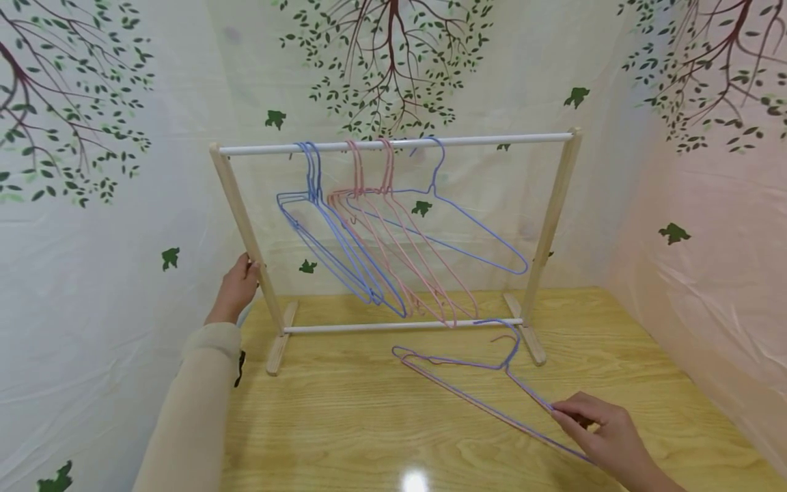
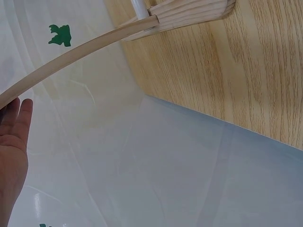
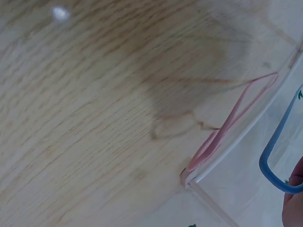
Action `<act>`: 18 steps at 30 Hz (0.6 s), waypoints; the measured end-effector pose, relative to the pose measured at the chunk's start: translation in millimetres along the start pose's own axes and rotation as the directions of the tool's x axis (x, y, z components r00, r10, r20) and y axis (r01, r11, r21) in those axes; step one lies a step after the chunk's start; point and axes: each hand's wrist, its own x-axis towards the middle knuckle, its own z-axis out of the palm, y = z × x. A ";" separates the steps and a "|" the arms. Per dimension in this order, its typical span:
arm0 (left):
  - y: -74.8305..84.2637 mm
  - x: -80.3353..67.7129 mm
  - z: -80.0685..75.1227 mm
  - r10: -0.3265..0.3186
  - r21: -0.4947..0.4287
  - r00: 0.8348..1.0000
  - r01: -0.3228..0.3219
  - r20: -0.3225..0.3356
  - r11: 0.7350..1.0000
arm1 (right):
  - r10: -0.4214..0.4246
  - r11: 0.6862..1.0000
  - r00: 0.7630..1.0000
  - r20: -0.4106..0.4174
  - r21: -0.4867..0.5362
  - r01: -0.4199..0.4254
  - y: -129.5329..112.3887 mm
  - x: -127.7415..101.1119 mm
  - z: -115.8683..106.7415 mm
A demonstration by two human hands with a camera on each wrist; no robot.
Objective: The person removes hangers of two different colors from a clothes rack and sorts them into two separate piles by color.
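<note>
My left hand holds the left wooden post of a clothes rack partway up. In the left wrist view its fingers reach up to that post. At the front right, my right hand pinches a blue clothes hanger by its sloping arm, hook toward the rack. A pink hanger shows close along its lower bar, with its hook just below the blue one. The right wrist view catches only a rounded blue end of the hanger beside the hand.
On the rack's white top rail hang several blue hangers at left, several pink hangers mid-rail, and one blue hanger turned broadside. The rack's feet stand on a wood-grain table. Leaf-printed sheeting surrounds it.
</note>
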 end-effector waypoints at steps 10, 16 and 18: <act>0.2 1.5 -0.9 -0.012 -0.010 1.000 0.012 0.011 1.000 | -0.129 0.988 0.991 0.019 0.088 0.127 -1.7 5.9 20.6; 0.0 2.3 -0.8 -0.013 -0.010 1.000 0.013 0.009 1.000 | -0.124 0.984 0.990 0.066 0.136 0.115 -9.0 15.7 37.9; -0.4 2.8 -1.0 -0.016 -0.017 1.000 0.016 0.011 1.000 | -0.116 0.983 0.989 0.087 0.153 0.102 -12.5 19.7 45.2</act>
